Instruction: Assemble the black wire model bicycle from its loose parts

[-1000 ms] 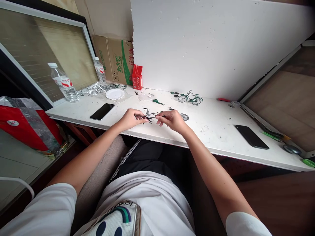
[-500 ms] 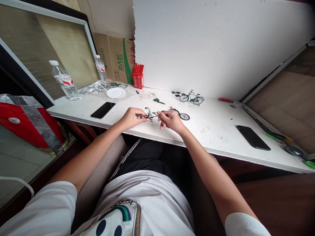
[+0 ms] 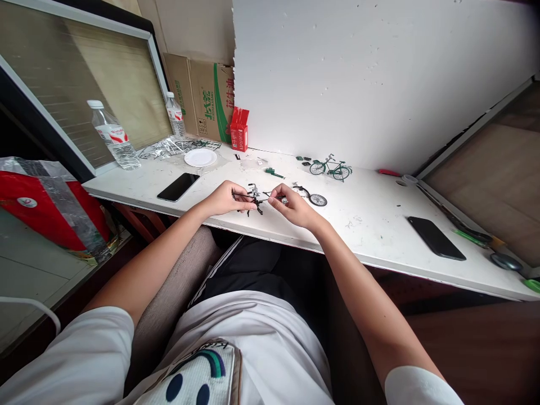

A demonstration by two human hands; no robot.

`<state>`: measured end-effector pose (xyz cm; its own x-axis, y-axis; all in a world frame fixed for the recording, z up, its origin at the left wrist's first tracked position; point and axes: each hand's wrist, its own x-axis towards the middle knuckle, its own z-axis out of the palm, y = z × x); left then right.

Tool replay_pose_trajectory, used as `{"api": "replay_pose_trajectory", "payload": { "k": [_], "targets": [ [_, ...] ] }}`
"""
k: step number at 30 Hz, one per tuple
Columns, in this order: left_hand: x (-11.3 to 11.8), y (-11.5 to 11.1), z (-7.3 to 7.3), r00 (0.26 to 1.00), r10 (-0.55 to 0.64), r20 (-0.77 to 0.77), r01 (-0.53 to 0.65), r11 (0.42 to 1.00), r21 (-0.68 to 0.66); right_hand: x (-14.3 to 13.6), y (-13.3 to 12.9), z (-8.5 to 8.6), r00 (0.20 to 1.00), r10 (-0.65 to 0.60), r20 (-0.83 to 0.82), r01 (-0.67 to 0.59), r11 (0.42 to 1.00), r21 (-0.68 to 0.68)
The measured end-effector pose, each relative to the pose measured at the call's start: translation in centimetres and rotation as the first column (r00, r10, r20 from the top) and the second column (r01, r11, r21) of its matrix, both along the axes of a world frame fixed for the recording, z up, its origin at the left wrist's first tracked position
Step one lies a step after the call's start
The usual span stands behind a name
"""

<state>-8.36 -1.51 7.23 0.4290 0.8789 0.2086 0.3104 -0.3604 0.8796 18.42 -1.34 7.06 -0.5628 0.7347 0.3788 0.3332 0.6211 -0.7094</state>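
My left hand grips a black model bicycle frame with small silvery handlebars, held just above the front part of the desk. With its fingertips my right hand pinches a thin dark rod that reaches toward the frame; its other end is hidden by the fingers. A loose black spoked wheel and a curved black mudguard lie right behind my right hand. Farther back stands a green model bicycle, and a small green part lies to its left.
On the white desk are a phone at left and another black phone at right. A white plate, water bottles, a red box and a carton stand at the back left. Small dark pieces lie near the wall.
The black frame has turned slightly in my left hand, with more of its lower dark parts showing. My right fingers have closed tighter around the thin rod. The view has shifted a little.
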Motion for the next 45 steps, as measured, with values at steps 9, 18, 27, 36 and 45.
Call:
{"api": "replay_pose_trajectory", "payload": {
  "k": [9, 18, 27, 36, 45],
  "targets": [
    [-1.4, 0.0, 1.2, 0.983, -0.168, 0.068, 0.181, 0.94, -0.291, -0.3, -1.0, 0.9, 0.997, 0.067, 0.048, -0.068, 0.997, 0.021],
    [-2.0, 0.3, 1.1, 0.977, -0.18, 0.116, 0.21, 0.91, -0.358, -0.8, -1.6, 1.2, 0.992, 0.039, -0.123, -0.051, 0.994, -0.094],
    [-2.2, 0.4, 1.3, 0.97, -0.179, 0.165, 0.227, 0.907, -0.355, -1.7, -2.7, 1.7, 0.986, -0.008, -0.169, -0.001, 0.999, -0.052],
    [-2.2, 0.4, 1.0, 0.974, -0.184, 0.128, 0.219, 0.907, -0.359, -2.1, -2.9, 1.4, 0.987, -0.023, -0.162, 0.007, 0.995, -0.099],
    [-1.9, 0.2, 0.8, 0.978, -0.168, 0.125, 0.202, 0.908, -0.367, -2.2, -2.5, 0.8, 0.99, -0.1, -0.1, 0.092, 0.992, -0.084]
  ]
}}
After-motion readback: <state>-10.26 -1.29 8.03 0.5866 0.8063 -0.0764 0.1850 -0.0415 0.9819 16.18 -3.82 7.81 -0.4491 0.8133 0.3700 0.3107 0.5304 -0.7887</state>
